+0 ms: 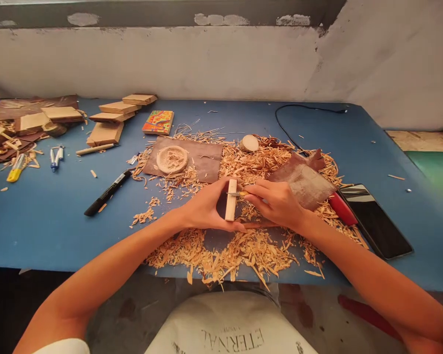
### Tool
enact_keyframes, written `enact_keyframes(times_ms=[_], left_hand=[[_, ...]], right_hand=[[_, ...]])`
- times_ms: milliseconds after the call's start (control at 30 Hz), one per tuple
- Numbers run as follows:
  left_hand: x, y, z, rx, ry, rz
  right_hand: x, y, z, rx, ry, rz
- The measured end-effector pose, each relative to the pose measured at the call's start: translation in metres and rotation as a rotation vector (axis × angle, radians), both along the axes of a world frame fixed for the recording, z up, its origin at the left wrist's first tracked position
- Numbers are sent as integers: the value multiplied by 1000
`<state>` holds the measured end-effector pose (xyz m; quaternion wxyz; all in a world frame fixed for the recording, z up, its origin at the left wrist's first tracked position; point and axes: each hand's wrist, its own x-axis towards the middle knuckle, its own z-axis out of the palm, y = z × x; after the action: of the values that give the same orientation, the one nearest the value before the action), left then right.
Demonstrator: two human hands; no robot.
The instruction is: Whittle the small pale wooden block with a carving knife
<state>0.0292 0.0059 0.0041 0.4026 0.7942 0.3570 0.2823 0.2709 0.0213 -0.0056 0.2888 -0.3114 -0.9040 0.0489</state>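
Between the thumb and fingers of my left hand (206, 206), a small pale wooden block (231, 206) is held upright on edge. My right hand (278, 201) is closed round a small yellow-handled knife (242, 193), whose thin blade lies across the upper part of the block. Wood shavings (243, 250) are heaped under and around both hands. Behind my left hand, a round carved wooden piece (172, 159) rests on a brown sheet (210, 156). A cut round of wood (249, 143) sits on the shavings farther back.
A black marker (107, 194) and a yellow cutter (16, 168) lie left, near wooden blocks (105, 132). A colourful box (158, 122) stands behind. To the right are sandpaper (304, 184), a red object (342, 210), a phone (377, 221) and a black cable (280, 123).
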Motion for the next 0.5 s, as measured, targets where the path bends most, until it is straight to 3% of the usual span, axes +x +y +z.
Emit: enact_keyframes(times_ms=[267, 500], left_hand=[[0, 1, -7, 21, 20, 25], [-1, 1, -4, 20, 50, 18]], right_hand=[[3, -1, -1, -19, 12, 2], [3, 2, 2, -9, 102, -5]])
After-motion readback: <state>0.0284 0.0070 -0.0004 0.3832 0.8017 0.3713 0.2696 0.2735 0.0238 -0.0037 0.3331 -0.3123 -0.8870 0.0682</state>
